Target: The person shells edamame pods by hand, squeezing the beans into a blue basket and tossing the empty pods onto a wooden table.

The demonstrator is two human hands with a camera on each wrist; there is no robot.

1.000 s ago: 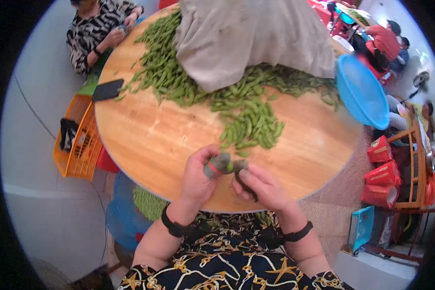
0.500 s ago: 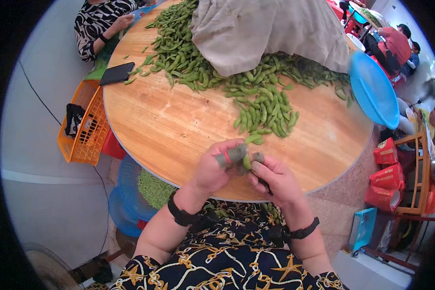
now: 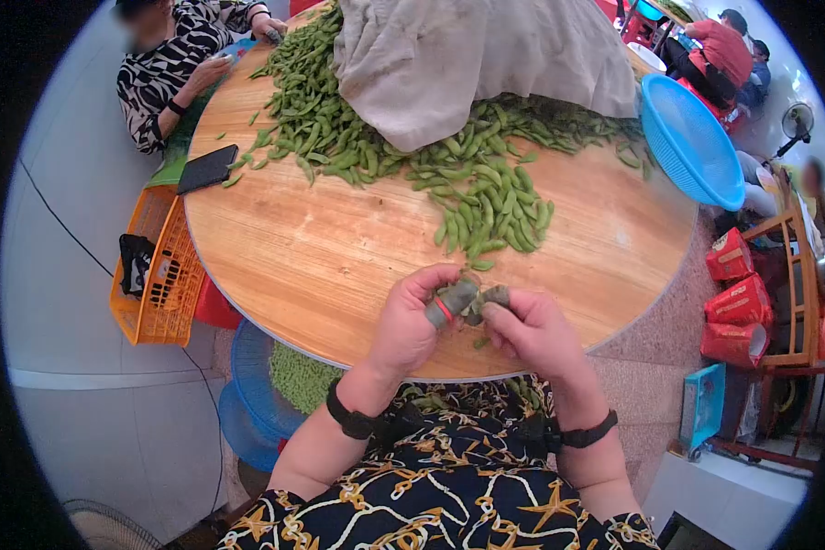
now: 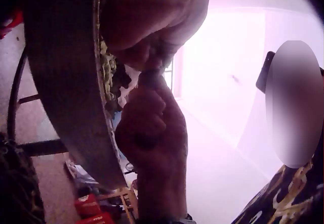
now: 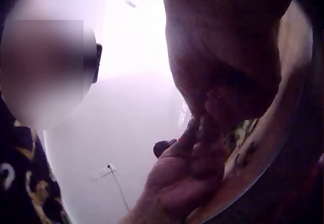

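Note:
Over the table's near edge, the left hand [image 3: 411, 323] and right hand [image 3: 539, 337] meet at their fingertips, pinching a small green pod partly hidden between them. Grey-green covers wrap some fingertips; a red band [image 3: 444, 309] circles one on the left. A green piece [image 3: 480, 343] shows just under the fingers. Beyond them, loose green pods [image 3: 490, 215] spread from a larger pile [image 3: 316, 119]. In the left wrist view the left hand [image 4: 157, 21] and right hand [image 4: 149, 120] are dark, their tips together. The right wrist view shows the right hand [image 5: 228, 57] above the left [image 5: 190, 176].
A grey cloth [image 3: 486, 64] covers part of the pile on the round table [image 3: 293, 247]. A phone [image 3: 208, 169] lies at its left edge, a blue basket [image 3: 692, 142] at its right. An orange crate [image 3: 160, 266] and blue baskets [image 3: 252, 380] stand lower left. Another person sits upper left.
The green pod seen upright between the fingertips half a second ago is now mostly hidden, and a green piece shows lower down. Both hands stay close together. The head view has shifted.

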